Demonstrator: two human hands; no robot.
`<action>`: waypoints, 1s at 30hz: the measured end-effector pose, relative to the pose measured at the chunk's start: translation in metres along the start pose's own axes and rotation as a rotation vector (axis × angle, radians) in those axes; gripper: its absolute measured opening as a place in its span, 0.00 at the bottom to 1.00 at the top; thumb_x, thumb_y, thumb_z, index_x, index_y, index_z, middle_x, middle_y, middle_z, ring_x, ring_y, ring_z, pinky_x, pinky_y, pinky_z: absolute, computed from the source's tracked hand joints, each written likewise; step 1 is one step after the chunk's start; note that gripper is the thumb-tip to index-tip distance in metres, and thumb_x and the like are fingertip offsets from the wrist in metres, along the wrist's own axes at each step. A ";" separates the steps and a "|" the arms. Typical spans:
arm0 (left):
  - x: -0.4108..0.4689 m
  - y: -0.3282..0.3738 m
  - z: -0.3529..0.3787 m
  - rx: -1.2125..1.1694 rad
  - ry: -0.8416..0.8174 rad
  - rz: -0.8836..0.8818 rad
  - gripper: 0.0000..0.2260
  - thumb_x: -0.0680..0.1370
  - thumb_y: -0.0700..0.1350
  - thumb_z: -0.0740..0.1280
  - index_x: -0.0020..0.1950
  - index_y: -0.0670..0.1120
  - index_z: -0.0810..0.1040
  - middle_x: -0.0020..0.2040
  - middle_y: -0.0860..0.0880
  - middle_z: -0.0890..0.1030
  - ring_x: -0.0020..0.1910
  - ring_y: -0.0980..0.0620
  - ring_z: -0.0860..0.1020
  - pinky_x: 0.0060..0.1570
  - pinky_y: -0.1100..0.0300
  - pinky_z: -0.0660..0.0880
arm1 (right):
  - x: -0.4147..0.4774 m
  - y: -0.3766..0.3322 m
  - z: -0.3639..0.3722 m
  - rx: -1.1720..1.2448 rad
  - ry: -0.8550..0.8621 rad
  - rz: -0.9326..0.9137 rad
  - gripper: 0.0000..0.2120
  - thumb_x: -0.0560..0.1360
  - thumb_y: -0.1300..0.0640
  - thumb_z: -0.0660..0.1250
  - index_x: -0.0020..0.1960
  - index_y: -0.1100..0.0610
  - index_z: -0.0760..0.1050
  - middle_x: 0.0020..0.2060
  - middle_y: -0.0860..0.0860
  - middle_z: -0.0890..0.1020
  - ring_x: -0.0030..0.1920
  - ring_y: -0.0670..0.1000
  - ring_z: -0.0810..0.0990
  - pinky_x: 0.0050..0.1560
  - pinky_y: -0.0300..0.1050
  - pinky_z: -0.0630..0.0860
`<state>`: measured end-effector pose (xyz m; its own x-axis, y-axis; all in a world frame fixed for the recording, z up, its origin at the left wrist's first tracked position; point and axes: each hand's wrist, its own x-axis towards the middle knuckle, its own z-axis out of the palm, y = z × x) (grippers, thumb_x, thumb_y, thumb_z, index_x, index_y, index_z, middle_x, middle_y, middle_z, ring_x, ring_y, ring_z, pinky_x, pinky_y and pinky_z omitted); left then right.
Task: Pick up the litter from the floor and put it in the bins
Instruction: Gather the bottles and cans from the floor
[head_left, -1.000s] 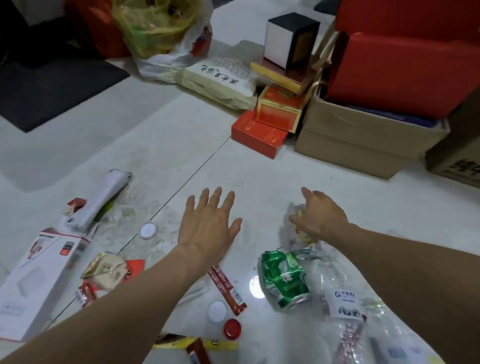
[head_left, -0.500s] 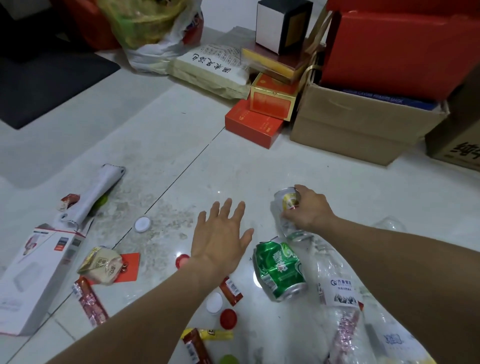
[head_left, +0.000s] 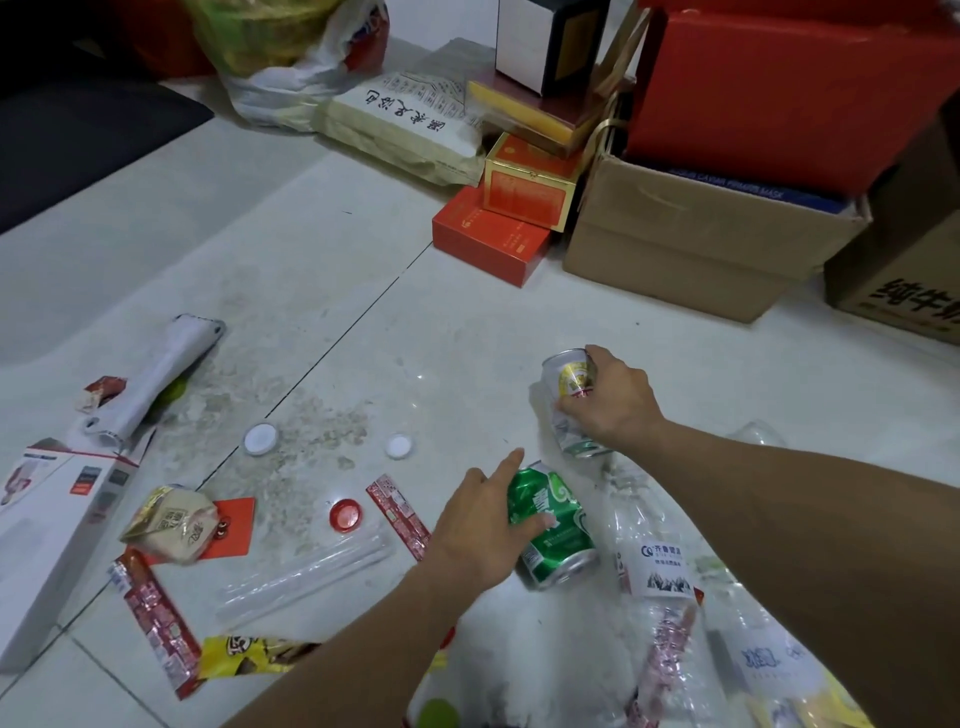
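Your right hand (head_left: 615, 405) curls its fingers round a dented silver-and-white aluminium drinks can (head_left: 569, 382) with a yellow emblem. The can is tilted, and I cannot tell whether its lower end touches the pale glossy floor tiles (head_left: 467, 312). Your left hand (head_left: 480, 525) lies on a crushed green aluminium can (head_left: 558, 530) that rests on its side on the floor. The thumb is across its wall, the forefinger is stretched out, and the fingers are loosely spread, not yet closed round it.

The green can is the risk. Its painted wall is smooth and rounded and the tile under it is slick. A press from above without a full wrap could send it rolling or skidding into the crumpled clear plastic bottles (head_left: 654, 551) just beside it. The buckled thin metal may have sharp creases, and tipping either can could spill dregs. No bin is plainly in view, so watch for the round red plastic cap (head_left: 345, 515) and the wrappers underfoot.
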<state>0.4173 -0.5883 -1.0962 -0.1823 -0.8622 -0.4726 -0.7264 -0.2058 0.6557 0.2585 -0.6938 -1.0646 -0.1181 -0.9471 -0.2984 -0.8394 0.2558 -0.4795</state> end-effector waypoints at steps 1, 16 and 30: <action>0.001 0.001 0.003 -0.039 0.007 -0.010 0.35 0.76 0.58 0.68 0.78 0.59 0.54 0.56 0.48 0.69 0.60 0.48 0.72 0.58 0.61 0.67 | 0.001 0.001 0.000 0.004 0.001 0.001 0.29 0.69 0.52 0.74 0.67 0.54 0.68 0.56 0.57 0.79 0.54 0.59 0.76 0.48 0.44 0.70; 0.026 0.002 0.016 -0.379 0.203 -0.084 0.22 0.72 0.45 0.75 0.62 0.54 0.74 0.55 0.45 0.75 0.52 0.48 0.77 0.57 0.49 0.77 | 0.014 0.009 0.006 0.021 0.028 -0.018 0.29 0.70 0.53 0.72 0.68 0.54 0.67 0.54 0.57 0.80 0.47 0.56 0.74 0.47 0.44 0.70; -0.019 -0.044 -0.110 -0.404 0.444 -0.062 0.23 0.74 0.39 0.72 0.66 0.54 0.72 0.58 0.46 0.73 0.55 0.49 0.75 0.57 0.60 0.75 | -0.005 -0.114 0.023 0.157 0.074 -0.228 0.29 0.72 0.54 0.73 0.69 0.54 0.65 0.54 0.58 0.79 0.54 0.60 0.77 0.55 0.55 0.76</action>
<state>0.5253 -0.6133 -1.0513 0.2094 -0.9359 -0.2833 -0.4015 -0.3465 0.8478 0.3671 -0.7142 -1.0269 0.0215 -0.9937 -0.1099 -0.7569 0.0556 -0.6511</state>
